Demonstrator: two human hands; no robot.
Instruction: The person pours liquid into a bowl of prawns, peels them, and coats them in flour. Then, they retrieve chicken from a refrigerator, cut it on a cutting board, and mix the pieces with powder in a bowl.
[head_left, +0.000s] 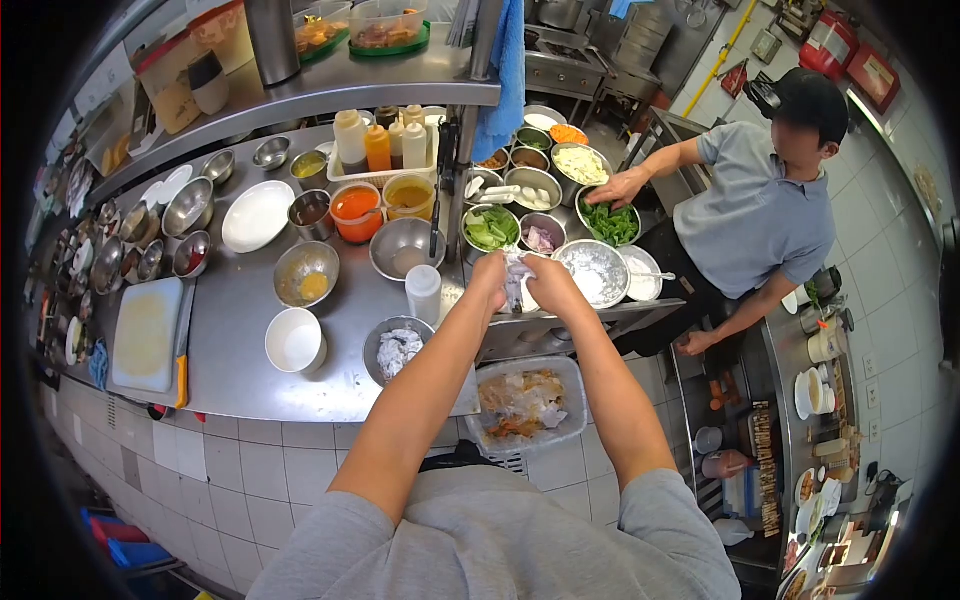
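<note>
Both forearms reach forward and a little to the right from the bottom of the view, converging over the bench (240,330) edge. The left hand (490,275) and right hand (550,280) meet around a white crumpled piece (516,280), likely a floured or wrapped bit of food; what it is exactly cannot be told. The fingers of both hands are curled in on it, pinching it from either side, with the wrists slightly bent down. The piece is held in the air just in front of the flour bowl (592,272), which stands at the bench's right end. Just left of the flour bowl stands an empty steel bowl (405,248), and behind it a bowl of sliced greens (490,228). Near the left forearm, left of the flour bowl, stand a white cup (423,292) and a steel bowl with white pieces (398,350). Below the hands, in front of the flour bowl and lower than the bench, a bin (525,405) holds scraps. Well left of the flour bowl lie a white bowl (294,340) and a cutting board (146,335). Beyond the flour bowl, a co-worker in a grey shirt (750,215) stretches a hand (618,188) to a bowl of leaves (610,222).
</note>
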